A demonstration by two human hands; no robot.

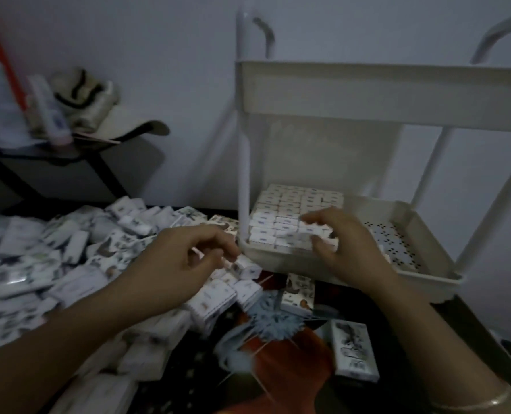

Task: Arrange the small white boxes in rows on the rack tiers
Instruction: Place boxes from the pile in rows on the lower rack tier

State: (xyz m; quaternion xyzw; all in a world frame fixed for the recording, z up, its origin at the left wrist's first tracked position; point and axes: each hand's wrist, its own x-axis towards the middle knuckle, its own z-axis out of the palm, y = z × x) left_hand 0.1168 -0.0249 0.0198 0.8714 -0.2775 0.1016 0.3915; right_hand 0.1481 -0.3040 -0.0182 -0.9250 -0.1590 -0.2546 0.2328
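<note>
A white rack stands at the right, and its lower tier (pixel 421 273) holds several small white boxes packed in rows (pixel 290 204) along its left side. My right hand (pixel 349 246) reaches into that tier and grips a small white box (pixel 308 233) at the front of the rows, between fingers and thumb. My left hand (pixel 176 264) hovers just left of the rack's front post (pixel 243 174) and pinches another small white box (pixel 245 267). A big loose heap of boxes (pixel 54 264) covers the floor at the left.
The rack's upper tier (pixel 382 94) overhangs the lower one. The right half of the lower tier shows its perforated floor (pixel 397 243). A dark side table (pixel 54 153) with clutter stands at the back left. A larger printed box (pixel 354 351) lies on patterned cloth (pixel 278 354) near me.
</note>
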